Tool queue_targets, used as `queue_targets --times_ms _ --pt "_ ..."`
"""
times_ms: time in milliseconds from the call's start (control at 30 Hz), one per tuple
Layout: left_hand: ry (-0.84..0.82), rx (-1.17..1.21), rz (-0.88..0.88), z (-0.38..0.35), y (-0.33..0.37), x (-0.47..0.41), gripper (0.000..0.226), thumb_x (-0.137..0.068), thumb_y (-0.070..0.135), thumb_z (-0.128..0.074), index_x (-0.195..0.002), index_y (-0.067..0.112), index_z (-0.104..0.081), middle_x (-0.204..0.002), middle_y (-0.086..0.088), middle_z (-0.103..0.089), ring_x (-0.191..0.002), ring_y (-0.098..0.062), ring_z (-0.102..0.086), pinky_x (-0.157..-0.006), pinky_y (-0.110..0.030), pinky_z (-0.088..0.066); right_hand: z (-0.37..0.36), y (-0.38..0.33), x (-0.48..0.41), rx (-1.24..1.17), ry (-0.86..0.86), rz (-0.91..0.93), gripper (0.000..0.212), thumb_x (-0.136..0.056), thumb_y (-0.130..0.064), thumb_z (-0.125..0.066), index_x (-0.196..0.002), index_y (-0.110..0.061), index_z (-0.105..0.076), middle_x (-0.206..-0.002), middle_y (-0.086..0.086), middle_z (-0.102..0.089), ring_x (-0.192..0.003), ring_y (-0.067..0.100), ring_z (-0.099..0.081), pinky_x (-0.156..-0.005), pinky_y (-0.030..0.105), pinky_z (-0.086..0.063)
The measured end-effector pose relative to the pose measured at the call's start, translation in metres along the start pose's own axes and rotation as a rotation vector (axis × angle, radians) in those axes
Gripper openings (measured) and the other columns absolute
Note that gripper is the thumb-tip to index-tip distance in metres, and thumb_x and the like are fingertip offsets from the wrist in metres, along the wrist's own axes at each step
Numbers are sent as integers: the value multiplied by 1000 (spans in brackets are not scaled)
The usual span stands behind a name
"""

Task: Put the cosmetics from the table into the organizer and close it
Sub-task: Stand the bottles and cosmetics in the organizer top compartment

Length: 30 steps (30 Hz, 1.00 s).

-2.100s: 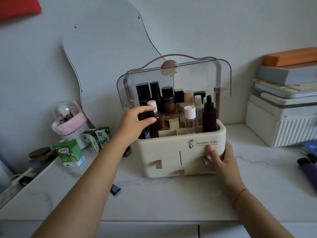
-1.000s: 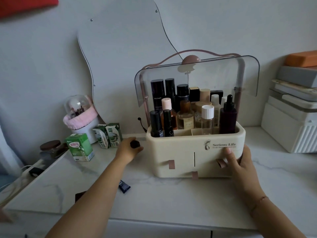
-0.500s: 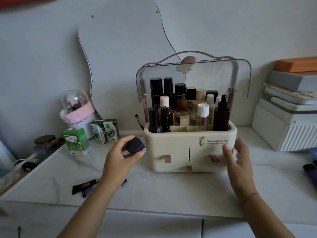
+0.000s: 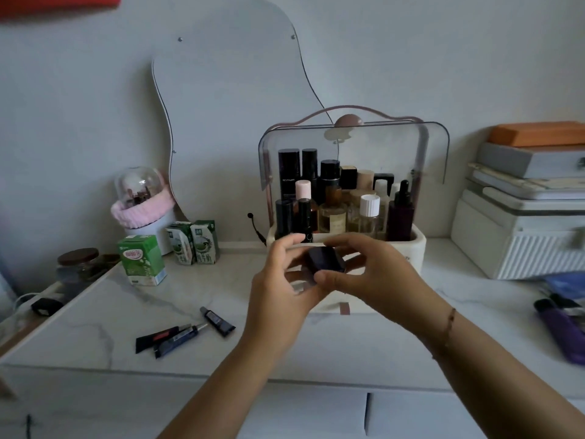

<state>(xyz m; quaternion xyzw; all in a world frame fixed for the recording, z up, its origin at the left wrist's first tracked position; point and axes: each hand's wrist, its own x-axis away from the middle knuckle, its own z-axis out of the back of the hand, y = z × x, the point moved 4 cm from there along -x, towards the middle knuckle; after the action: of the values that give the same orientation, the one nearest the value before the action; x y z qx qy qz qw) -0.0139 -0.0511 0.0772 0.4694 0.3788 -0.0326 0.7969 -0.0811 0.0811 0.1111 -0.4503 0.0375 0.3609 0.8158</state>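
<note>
A cream organizer (image 4: 416, 248) stands at the back of the table, its smoky clear lid (image 4: 364, 150) raised and several bottles upright inside. In front of it, a small dark compact (image 4: 326, 259) is held between both hands. My left hand (image 4: 281, 280) cups it from the left and below. My right hand (image 4: 373, 274) pinches it from the right, thumb under its front edge. Three small dark tubes (image 4: 186, 332) lie on the marble table (image 4: 95, 327) to the left.
Green drink cartons (image 4: 142, 259) and a pink-banded glass dome (image 4: 141, 201) stand at the left rear below a wavy mirror (image 4: 234, 106). A stack of white boxes (image 4: 519, 232) is at the right. Purple items (image 4: 560, 327) lie near the right edge.
My left hand picked the dark compact up from beside the organizer and brought it to the middle. My right hand left the organizer's front and took hold of the compact too.
</note>
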Motion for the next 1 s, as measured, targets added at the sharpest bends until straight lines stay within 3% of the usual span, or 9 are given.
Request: queue_targets --times_ms 100,200,333,400,500,567,767,900,1000 --pt "13 -13 -29 -8 -2 -3 61 -72 27 -76 -124 30 -45 -114 21 -60 -106 0 -59 -76 -7 -47 4 3 -9 13 -13 -20 52 -70 -43 -75 -118 -29 -61 -100 -16 -65 -86 2 -62 -68 15 -52" --pt "27 -32 -44 -11 -4 -6 63 -70 40 -71 -125 35 -42 -120 18 -58 -112 -1 -55 -86 -8 -44 10 1 -17 39 -6 -6 48 -70 -43 -75 -113 -25 -66 -94 -15 -69 -83 1 -64 -72 16 -52" --pt "144 -144 -32 1 -19 -14 59 -75 43 -69 -127 27 -47 -126 12 -53 -119 -2 -47 -94 -5 -33 22 -7 -33 188 195 62 50 -73 -40 -72 -118 -20 -62 -84 -17 -62 -72 -3 -59 -55 8 -48" --pt "171 -205 -6 6 -30 -19 56 -79 44 -64 -128 22 -47 -128 6 -50 -122 -9 -43 -97 -10 -31 21 -8 -42 276 254 63 56 -77 -37 -72 -126 -15 -56 -101 -4 -67 -85 6 -62 -69 19 -54" --pt "105 -229 75 5 -50 -25 55 -85 42 -59 -134 22 -42 -138 5 -43 -128 -12 -37 -106 -36 -34 7 -5 -54 433 206 32 55 -81 -34 -69 -128 -10 -53 -119 8 -63 -106 22 -60 -90 33 -51" --pt "56 -235 104 4 -61 -25 56 -89 41 -55 -139 24 -36 -146 6 -36 -133 -11 -32 -110 -40 -31 -1 -4 -61 483 186 13 47 -83 -33 -68 -120 -8 -55 -114 9 -63 -101 24 -60 -84 32 -50" --pt "7 -277 31 8 -73 -25 56 -92 41 -51 -142 27 -32 -149 13 -32 -135 -4 -29 -110 -30 -27 -9 3 -79 606 62 -105 40 -85 -38 -64 -110 -8 -58 -104 11 -62 -84 22 -55 -69 27 -43" --pt "-22 -276 9 9 -75 -24 57 -92 40 -51 -143 28 -29 -151 13 -28 -136 -5 -27 -112 -32 -26 -13 8 -79 613 43 -121 39 -88 -39 -60 -114 -10 -58 -102 10 -64 -81 20 -54 -69 27 -44" --pt "-37 -271 14 10 -77 -24 59 -92 39 -52 -145 27 -27 -153 12 -26 -138 -8 -25 -113 -35 -26 -15 12 -77 623 29 -137 38 -90 -41 -55 -106 -7 -61 -100 11 -65 -81 21 -56 -70 29 -46"
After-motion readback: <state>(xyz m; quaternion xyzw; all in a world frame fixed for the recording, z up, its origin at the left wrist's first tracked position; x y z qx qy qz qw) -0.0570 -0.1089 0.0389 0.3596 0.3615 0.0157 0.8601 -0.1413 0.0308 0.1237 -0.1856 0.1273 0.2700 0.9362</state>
